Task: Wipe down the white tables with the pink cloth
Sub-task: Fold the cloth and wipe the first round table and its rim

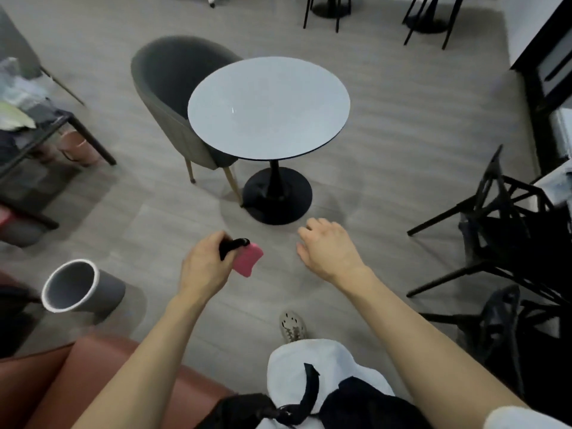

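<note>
A round white table (269,106) on a black pedestal base (277,196) stands ahead of me in the middle of the room. My left hand (204,264) grips the pink cloth (247,258) together with something black, held out over the floor short of the table. To its right my right hand (328,249) hangs with relaxed fingers, holding nothing. Both hands are below and in front of the table's near edge, not touching it.
A dark grey armchair (173,97) sits against the table's left side. A grey bin (77,286) stands on the floor at left, a brown seat (62,382) at lower left. Black chairs (501,218) crowd the right; more tables and chairs (331,7) stand at the back.
</note>
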Tool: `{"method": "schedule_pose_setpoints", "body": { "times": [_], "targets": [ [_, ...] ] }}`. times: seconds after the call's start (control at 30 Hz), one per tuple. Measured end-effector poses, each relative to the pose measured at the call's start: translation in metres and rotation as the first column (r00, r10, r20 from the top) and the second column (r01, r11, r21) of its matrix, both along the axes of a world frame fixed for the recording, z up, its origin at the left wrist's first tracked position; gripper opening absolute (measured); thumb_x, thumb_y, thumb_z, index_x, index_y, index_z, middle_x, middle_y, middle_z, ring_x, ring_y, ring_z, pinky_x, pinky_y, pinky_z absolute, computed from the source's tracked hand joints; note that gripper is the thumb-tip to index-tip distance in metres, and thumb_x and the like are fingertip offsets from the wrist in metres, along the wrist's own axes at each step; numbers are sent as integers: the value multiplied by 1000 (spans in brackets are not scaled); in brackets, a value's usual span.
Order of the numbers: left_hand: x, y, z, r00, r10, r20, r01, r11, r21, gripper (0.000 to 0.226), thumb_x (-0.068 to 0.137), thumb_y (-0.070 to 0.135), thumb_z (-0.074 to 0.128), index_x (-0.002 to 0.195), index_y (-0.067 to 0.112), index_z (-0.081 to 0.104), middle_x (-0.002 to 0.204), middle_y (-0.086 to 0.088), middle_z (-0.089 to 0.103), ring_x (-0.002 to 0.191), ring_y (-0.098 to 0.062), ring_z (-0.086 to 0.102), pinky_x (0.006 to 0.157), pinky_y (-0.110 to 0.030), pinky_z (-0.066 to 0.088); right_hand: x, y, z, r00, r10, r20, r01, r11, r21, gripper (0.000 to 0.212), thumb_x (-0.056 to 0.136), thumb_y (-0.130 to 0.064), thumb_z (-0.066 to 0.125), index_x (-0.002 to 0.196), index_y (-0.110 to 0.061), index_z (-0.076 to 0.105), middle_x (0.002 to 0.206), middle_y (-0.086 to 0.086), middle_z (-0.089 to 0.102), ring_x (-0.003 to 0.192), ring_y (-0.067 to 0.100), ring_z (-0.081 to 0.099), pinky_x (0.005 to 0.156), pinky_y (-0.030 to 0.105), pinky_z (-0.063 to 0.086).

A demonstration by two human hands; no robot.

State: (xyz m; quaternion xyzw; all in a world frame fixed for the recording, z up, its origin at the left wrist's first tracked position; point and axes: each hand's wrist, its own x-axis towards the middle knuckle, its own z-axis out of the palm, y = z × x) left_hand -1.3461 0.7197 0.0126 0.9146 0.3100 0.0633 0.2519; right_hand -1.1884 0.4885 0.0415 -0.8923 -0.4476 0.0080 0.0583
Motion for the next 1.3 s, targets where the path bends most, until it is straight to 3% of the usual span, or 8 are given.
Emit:
{"method": "schedule_pose_setpoints", "body": {
  "times": [0.23, 0.4, 0.63, 0.83, 1.0, 1.07, 1.17, 1.3],
  "targets": [
    [93, 147, 27, 999, 10, 41, -11, 1000, 24, 17, 92, 52, 67, 97, 40, 56, 82, 19, 64, 76, -9, 62, 59, -33, 43, 93, 142, 10, 999, -18, -46, 17, 999, -34, 21, 107, -31, 52, 101, -15, 64, 104, 7, 62, 97, 31, 61, 80, 44, 49],
    [162, 245, 25, 998, -25, 56, 26, 999, -24, 19, 94, 56, 70, 97, 42, 58, 87, 19, 68, 81, -9, 66, 65, -39, 54, 145, 227, 3, 993, -106, -59, 100, 989, -106, 21, 107, -29, 49, 106, -15, 65, 108, 6, 61, 101, 31, 61, 82, 43, 48],
    [267, 375, 34, 940, -338, 48, 341, 935, -95, 20, 93, 54, 74, 95, 38, 61, 92, 18, 69, 86, -7, 66, 73, -41, 58, 180, 341, 1, 916, -382, -122, 365, 920, -146, 14, 105, -22, 47, 98, -15, 57, 94, 2, 43, 88, 28, 52, 71, 39, 37],
    [344, 446, 44, 842, -539, 17, 530, 822, -209, 22, 99, 39, 74, 121, 41, 73, 109, 20, 75, 106, -10, 69, 91, -39, 58, 191, 415, -3, 831, -534, -154, 515, 844, -151, 15, 106, -22, 45, 91, -18, 45, 91, 1, 42, 81, 25, 44, 67, 37, 34],
    [404, 483, 35, 773, -635, 0, 597, 726, -341, 10, 102, 38, 74, 111, 42, 75, 103, 22, 75, 96, -3, 69, 85, -36, 57, 229, 460, -13, 763, -627, -157, 604, 779, -170, 25, 109, -25, 43, 112, -12, 64, 107, 6, 60, 88, 27, 53, 74, 39, 42],
    [434, 503, 32, 749, -662, -9, 608, 694, -386, 9, 103, 40, 73, 112, 42, 75, 101, 20, 75, 92, -9, 72, 86, -38, 61, 254, 486, -18, 761, -611, -217, 604, 790, -104, 32, 111, -29, 43, 128, -15, 66, 120, 5, 64, 103, 28, 62, 86, 41, 51],
    [476, 530, 29, 741, -671, -2, 598, 663, -450, 7, 103, 39, 74, 110, 39, 76, 94, 17, 76, 79, -17, 76, 86, -43, 65, 292, 530, -14, 740, -524, -423, 597, 801, 52, 39, 111, -35, 51, 145, -20, 62, 138, 2, 65, 118, 27, 65, 99, 41, 52],
    [519, 569, 23, 722, -692, -4, 591, 620, -516, 6, 104, 38, 74, 109, 39, 78, 97, 14, 79, 83, -15, 79, 81, -28, 62, 328, 586, -11, 671, -493, -554, 637, 765, 91, 30, 108, -34, 57, 133, -19, 66, 120, 1, 70, 108, 24, 66, 94, 44, 54]
  ]
}}
